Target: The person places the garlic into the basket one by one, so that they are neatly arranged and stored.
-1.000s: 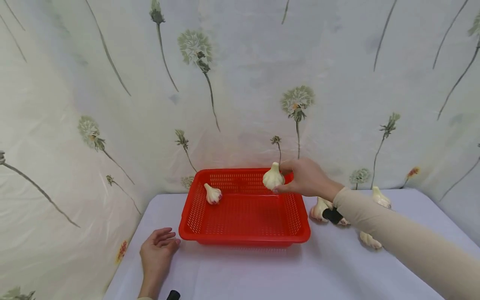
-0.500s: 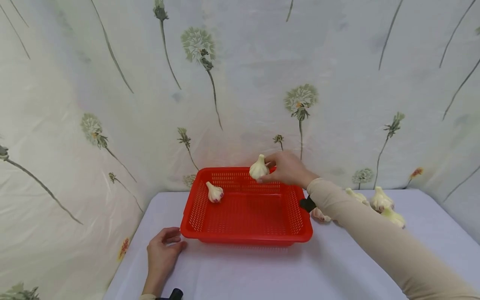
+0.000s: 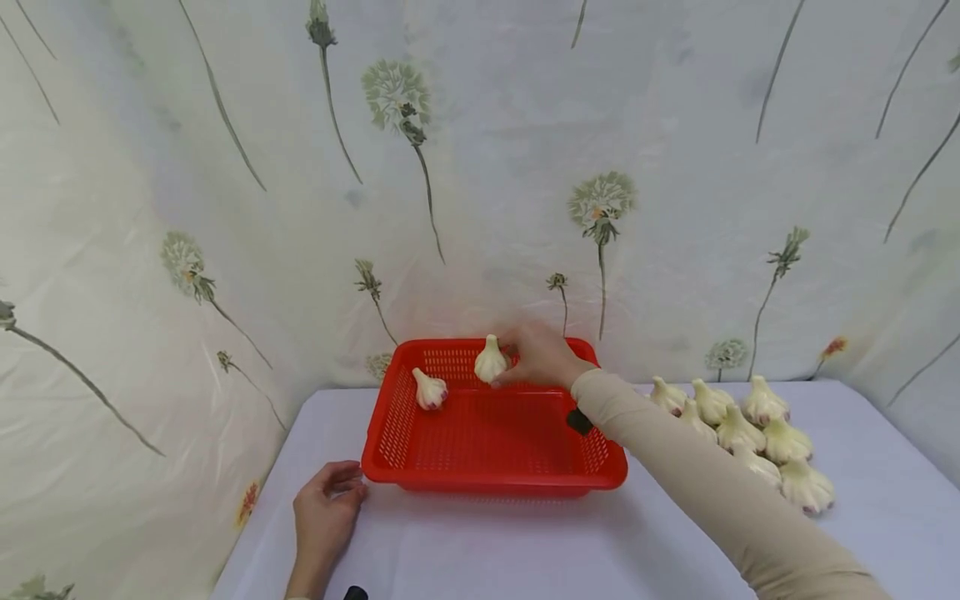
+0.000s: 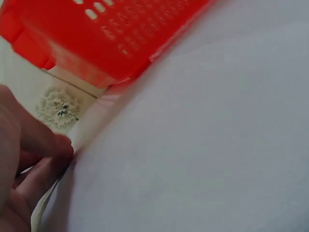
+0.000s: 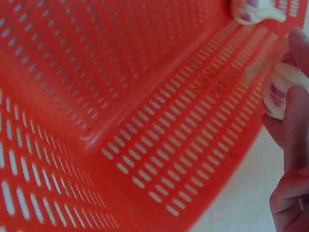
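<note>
My right hand (image 3: 538,357) pinches a garlic bulb (image 3: 491,362) over the back of a red plastic basket (image 3: 495,480). In the right wrist view the held garlic shows purple streaks between the fingers. Another garlic bulb (image 3: 430,389) lies inside the basket at its left end, stem pointing up and left. My left hand (image 3: 327,510) rests on the table just off the basket's front left corner, its fingers loosely bent with nothing in them. The left wrist view shows its fingers (image 4: 48,150) near the basket's side wall.
Several garlic bulbs (image 3: 738,430) sit grouped on the white-covered table (image 3: 525,554) to the right of the basket, partly behind the right sleeve (image 3: 697,475). A curtain (image 3: 480,208) with a dandelion print hangs behind and at the left.
My right hand has carried its garlic bulb leftward across the basket and lately lower, uncovering more of the bulbs on the right. My left hand stays near the basket's corner.
</note>
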The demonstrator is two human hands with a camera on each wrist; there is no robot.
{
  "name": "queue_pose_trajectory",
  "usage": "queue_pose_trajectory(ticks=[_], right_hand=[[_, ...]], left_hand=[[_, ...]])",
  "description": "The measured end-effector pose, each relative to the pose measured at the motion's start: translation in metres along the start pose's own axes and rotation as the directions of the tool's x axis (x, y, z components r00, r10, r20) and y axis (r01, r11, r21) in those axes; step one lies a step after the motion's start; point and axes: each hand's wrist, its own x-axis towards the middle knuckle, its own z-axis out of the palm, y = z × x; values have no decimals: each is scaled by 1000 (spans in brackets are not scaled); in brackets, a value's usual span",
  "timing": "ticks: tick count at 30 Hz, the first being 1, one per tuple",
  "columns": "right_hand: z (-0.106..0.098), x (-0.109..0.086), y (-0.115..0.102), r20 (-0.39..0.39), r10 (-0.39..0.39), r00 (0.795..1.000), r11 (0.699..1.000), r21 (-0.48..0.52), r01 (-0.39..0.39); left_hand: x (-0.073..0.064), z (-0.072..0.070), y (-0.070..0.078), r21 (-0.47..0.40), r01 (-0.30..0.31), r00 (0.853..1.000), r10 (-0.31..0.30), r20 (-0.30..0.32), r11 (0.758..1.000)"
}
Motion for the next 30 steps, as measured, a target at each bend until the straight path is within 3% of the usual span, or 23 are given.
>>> queue_pose_trajectory(ticks=[3,6,7,9,13,17,20,26,30], right_hand=[[5,5,2,4,6,1000,1000,-13,-6],[10,9,3,13,21,1000,999,-43,-21],[11,10,4,19,29,999,998,-51,-28],[16,12,4,39,48,998,997,-65,-45],[25,13,6,56,73,996,995,-69,-69],[34,12,7,62,91,994,994,-65,-87],[41,13,9,76,105,992,992,-73,-100],[49,14,10,85,153,985,987,-67,-148],[54,14,9,93,167,982,985,-67,-161]], left_hand=[[-2,5,-1,56,-165,986,166,-22,985],[-2,7,0,102,-330,943,332,-2,939],[-2,7,0,115,-367,930,367,16,923],[-2,7,0,107,-398,917,392,68,911],[-2,8,-1,131,-381,916,355,186,915],[-2,9,0,207,-368,915,314,252,907],[-2,10,1,280,-361,915,281,289,890],[-5,13,1,465,-330,914,156,374,821],[-6,13,-1,489,-324,912,130,389,810]])
